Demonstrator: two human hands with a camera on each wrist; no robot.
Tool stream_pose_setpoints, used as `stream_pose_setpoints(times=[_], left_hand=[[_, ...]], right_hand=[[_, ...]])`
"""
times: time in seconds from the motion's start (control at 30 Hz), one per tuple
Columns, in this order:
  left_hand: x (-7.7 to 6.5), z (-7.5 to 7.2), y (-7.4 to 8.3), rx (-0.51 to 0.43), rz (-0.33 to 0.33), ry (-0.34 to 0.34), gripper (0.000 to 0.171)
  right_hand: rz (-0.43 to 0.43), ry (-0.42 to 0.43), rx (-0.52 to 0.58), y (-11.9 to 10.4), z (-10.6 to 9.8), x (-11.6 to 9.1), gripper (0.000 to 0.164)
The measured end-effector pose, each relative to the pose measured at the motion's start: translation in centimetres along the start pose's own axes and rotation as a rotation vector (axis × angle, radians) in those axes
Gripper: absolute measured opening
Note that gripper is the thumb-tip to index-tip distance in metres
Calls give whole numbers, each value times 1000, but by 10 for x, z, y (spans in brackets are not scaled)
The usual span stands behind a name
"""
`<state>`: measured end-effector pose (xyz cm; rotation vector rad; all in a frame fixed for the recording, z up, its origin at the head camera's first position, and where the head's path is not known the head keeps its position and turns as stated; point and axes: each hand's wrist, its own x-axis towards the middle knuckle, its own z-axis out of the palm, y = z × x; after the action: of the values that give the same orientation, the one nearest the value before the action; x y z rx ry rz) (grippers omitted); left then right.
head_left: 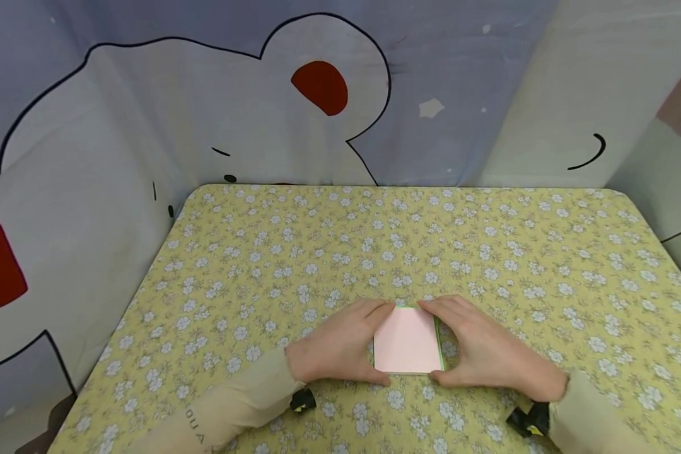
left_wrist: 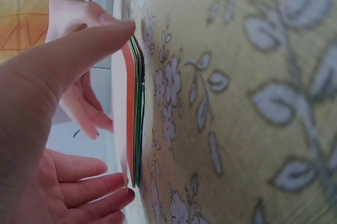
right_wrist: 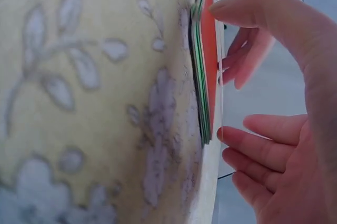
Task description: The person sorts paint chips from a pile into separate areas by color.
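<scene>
A square pink sheet of paper (head_left: 407, 340) tops a thin stack of coloured paper (right_wrist: 199, 76), whose orange and green edges show from the side. In both wrist views the pink sheet stands slightly apart from the stack at its far end. My left hand (head_left: 349, 343) holds the sheet's left side, thumb at the near corner and fingers at the far one. On the other side my right hand (head_left: 479, 347) grips likewise, its thumb at the near right corner. A narrow green edge peeks out along the right of the pink sheet.
The stack lies on a table with a yellow floral cloth (head_left: 295, 252). Hanging cartoon-print curtains (head_left: 431, 63) enclose the table at the back and sides. A black wrist-worn device (head_left: 302, 400) sits by the left sleeve, another black device (head_left: 530, 420) by the right.
</scene>
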<state>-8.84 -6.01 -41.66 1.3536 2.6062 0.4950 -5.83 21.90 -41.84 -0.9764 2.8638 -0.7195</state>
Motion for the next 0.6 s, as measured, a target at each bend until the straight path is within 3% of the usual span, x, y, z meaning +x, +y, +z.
stream_pose_setpoints(times=[0.3, 0.47, 0.6], left_hand=[[6, -15, -7, -8, -33, 52, 113], [15, -33, -28, -56, -88, 79, 112], [24, -47, -56, -79, -153, 97, 111]], right_hand=[[-28, 33, 12, 6, -12, 14, 110], [-29, 27, -21, 17, -19, 47, 108], [-27, 19, -21, 27, -21, 85, 103]])
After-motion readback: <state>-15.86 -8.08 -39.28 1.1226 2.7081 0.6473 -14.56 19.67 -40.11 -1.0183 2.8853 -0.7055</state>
